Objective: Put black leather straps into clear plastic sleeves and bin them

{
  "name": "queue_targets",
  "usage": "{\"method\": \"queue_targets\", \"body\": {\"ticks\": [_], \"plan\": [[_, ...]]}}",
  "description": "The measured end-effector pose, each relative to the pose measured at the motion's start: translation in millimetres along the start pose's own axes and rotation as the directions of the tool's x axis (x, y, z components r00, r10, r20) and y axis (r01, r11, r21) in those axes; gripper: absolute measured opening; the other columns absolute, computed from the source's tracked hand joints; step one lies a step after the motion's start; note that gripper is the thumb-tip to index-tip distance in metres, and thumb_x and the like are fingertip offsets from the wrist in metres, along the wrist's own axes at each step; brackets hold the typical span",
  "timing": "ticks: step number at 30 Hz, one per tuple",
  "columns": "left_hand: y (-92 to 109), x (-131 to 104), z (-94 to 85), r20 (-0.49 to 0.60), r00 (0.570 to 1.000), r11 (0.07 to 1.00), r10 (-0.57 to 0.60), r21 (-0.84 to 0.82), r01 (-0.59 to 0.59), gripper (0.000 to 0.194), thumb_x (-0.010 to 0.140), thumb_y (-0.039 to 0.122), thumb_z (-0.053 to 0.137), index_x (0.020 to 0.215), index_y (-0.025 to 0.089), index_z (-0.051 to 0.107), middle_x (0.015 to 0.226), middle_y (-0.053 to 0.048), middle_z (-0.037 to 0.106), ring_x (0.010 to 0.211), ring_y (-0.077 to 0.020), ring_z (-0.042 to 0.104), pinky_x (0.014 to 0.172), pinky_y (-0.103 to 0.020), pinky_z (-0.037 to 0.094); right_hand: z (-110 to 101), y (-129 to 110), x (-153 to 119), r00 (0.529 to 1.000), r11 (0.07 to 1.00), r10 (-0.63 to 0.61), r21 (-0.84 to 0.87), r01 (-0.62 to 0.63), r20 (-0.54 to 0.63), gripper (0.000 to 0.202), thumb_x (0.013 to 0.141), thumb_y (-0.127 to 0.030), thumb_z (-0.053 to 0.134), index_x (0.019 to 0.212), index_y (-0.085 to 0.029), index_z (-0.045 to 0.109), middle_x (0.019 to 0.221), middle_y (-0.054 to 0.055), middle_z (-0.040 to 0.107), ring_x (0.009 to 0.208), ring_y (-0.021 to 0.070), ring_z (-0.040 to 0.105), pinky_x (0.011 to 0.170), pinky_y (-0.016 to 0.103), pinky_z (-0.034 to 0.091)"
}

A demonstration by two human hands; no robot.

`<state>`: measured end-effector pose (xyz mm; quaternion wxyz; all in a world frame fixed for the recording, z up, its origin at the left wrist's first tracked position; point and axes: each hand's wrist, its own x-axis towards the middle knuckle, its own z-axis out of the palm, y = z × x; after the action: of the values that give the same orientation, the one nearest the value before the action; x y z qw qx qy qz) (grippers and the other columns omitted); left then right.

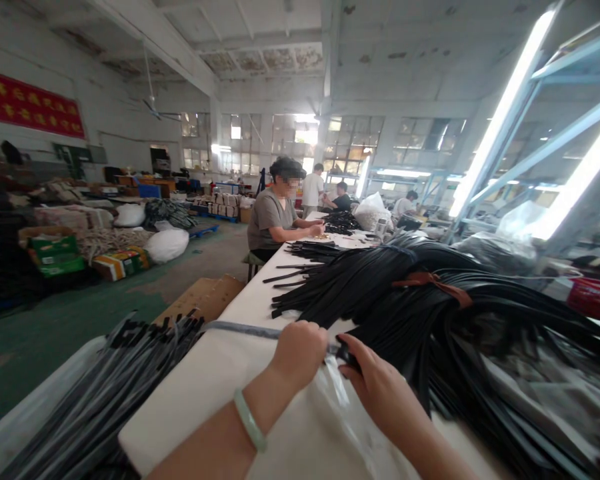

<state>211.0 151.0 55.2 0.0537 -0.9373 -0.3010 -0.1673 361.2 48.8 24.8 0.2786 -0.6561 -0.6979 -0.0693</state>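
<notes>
My left hand [303, 353], a pale green bangle [250, 420] on its wrist, is closed in a fist around a dark grey strap [250, 329]. The strap runs out to the left across the white table [180, 393] and past its edge. Close beside it, my right hand [377, 380] pinches a small black piece [347, 355] at the strap's right end; whether the two are joined I cannot tell. Shiny clear plastic [337, 393] hangs below, between my hands. Just beyond them lie thick bundles of black straps [370, 273], one bound with a reddish-brown tie [433, 283].
Grey and black straps [95, 400] are heaped low at the left, beside cardboard [200, 300]. A co-worker [273, 220] sits farther along the table's left side. Lit tubes on a blue frame [510, 147] rise at the right.
</notes>
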Motion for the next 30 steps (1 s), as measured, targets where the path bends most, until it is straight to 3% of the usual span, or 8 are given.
{"method": "queue_targets", "body": {"ticks": [5,8,12,17,20,24,27,30], "plan": [[-18.5,2.7,-8.0,0.0,0.995,0.995,-0.102,0.02,0.102,0.026,0.089,0.027,0.043,0.077,0.015,0.063,0.082,-0.011,0.067,0.082,-0.0258,0.065,0.069,-0.036,0.05,-12.0,9.4,3.2,1.0,0.995,0.002,0.101,0.0,-0.014,0.036,0.095,-0.028,0.035,0.122,-0.022,0.057,0.099,0.008,0.065,0.084,0.0182,0.064,0.073,0.027,0.05],[-9.7,1.6,-5.4,0.058,0.998,1.0,-0.026,0.005,0.025,0.02,0.086,0.022,0.047,0.079,0.015,0.064,0.082,-0.01,0.068,0.083,-0.0254,0.065,0.07,-0.035,0.05,-8.7,0.3,3.5,1.0,0.998,-0.009,0.058,0.008,0.018,0.035,0.094,-0.026,0.035,0.117,-0.02,0.061,0.091,0.008,0.066,0.077,0.0187,0.064,0.069,0.027,0.05],[6.8,-0.9,-0.1,0.095,0.993,0.998,0.07,-0.01,-0.069,0.018,0.086,0.021,0.048,0.083,0.015,0.064,0.083,-0.01,0.068,0.082,-0.0254,0.065,0.069,-0.035,0.05,2.2,-11.4,2.7,1.0,1.0,0.016,-0.002,-0.016,0.015,0.033,0.091,-0.026,0.043,0.12,-0.02,0.059,0.101,0.01,0.069,0.086,0.0217,0.066,0.074,0.029,0.051],[-1.4,-2.6,2.1,0.108,0.991,0.994,0.076,-0.092,-0.066,0.027,0.084,0.041,0.053,0.088,0.016,0.063,0.089,-0.009,0.067,0.088,-0.0255,0.063,0.075,-0.035,0.048,4.3,-7.5,1.9,0.999,0.999,-0.025,0.025,0.025,-0.021,0.032,0.094,-0.028,0.037,0.111,-0.022,0.064,0.093,0.009,0.071,0.08,0.0195,0.067,0.073,0.027,0.049],[-24.4,-3.1,-3.2,0.059,0.996,0.987,-0.068,-0.144,0.076,0.037,0.077,0.051,0.061,0.095,0.018,0.059,0.097,-0.008,0.065,0.093,-0.0254,0.061,0.079,-0.034,0.046,-1.3,4.0,3.1,0.991,0.991,0.075,0.122,-0.062,-0.111,0.036,0.095,-0.036,0.036,0.099,-0.018,0.067,0.09,0.01,0.071,0.077,0.0199,0.066,0.071,0.027,0.049],[-62.1,-8.1,-24.8,0.145,0.973,0.966,-0.182,-0.161,0.204,0.026,0.088,0.043,0.047,0.085,0.021,0.059,0.09,-0.006,0.067,0.085,-0.021,0.063,0.07,-0.028,0.043,-8.2,22.6,6.7,0.96,0.946,0.215,0.282,-0.16,-0.177,0.04,0.092,-0.046,0.039,0.09,-0.016,0.066,0.073,0.008,0.067,0.065,0.0193,0.062,0.061,0.026,0.048],[-100.0,-26.8,-51.0,0.053,0.95,0.948,-0.308,-0.067,0.311,0.036,0.094,0.043,0.031,0.087,0.02,0.058,0.086,-0.008,0.067,0.08,-0.0206,0.063,0.068,-0.027,0.042,-6.5,27.5,7.8,0.974,0.933,0.195,0.329,-0.149,-0.112,0.039,0.09,-0.046,0.042,0.105,-0.015,0.06,0.067,0.003,0.062,0.056,0.0161,0.057,0.057,0.026,0.047],[-160.0,-71.3,-82.2,-0.06,0.867,0.854,-0.495,0.149,0.498,0.043,0.095,0.044,0.024,0.094,0.016,0.057,0.085,-0.009,0.067,0.078,-0.0215,0.063,0.069,-0.03,0.043,-0.3,21.6,3.3,0.993,0.957,0.11,0.266,-0.119,0.05,0.05,0.085,-0.046,0.05,0.126,-0.017,0.049,0.086,0.005,0.063,0.062,0.0154,0.058,0.063,0.028,0.049]]}}
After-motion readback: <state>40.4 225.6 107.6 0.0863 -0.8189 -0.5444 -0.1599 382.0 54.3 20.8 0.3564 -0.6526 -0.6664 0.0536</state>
